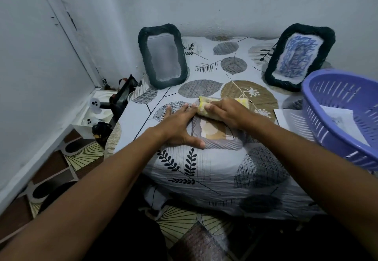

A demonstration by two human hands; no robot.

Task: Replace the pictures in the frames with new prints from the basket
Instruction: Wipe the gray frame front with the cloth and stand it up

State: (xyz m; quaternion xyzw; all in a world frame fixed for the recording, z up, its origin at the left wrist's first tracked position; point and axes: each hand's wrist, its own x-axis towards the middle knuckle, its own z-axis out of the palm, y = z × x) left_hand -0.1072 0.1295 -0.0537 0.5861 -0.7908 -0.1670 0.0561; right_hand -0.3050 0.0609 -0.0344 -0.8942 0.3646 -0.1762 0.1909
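- two dark frames stand at the far edge of the table, leaning on the wall: the left frame shows a blank grey pane, the right frame holds a blue scribble print.
- a grey frame lies flat near the middle, with a tan and white picture inside.
- the left hand lies flat with fingers spread on the grey frame's left edge.
- the right hand presses a yellow cloth onto the frame's far edge, fingers curled over it.
- a purple basket sits at the right, tilted, with white prints inside.
- another sheet lies on the table just left of the basket.
- a leaf-patterned cover drapes the table.
- on the floor to the left sit white boxes and dark items, too unclear to name.
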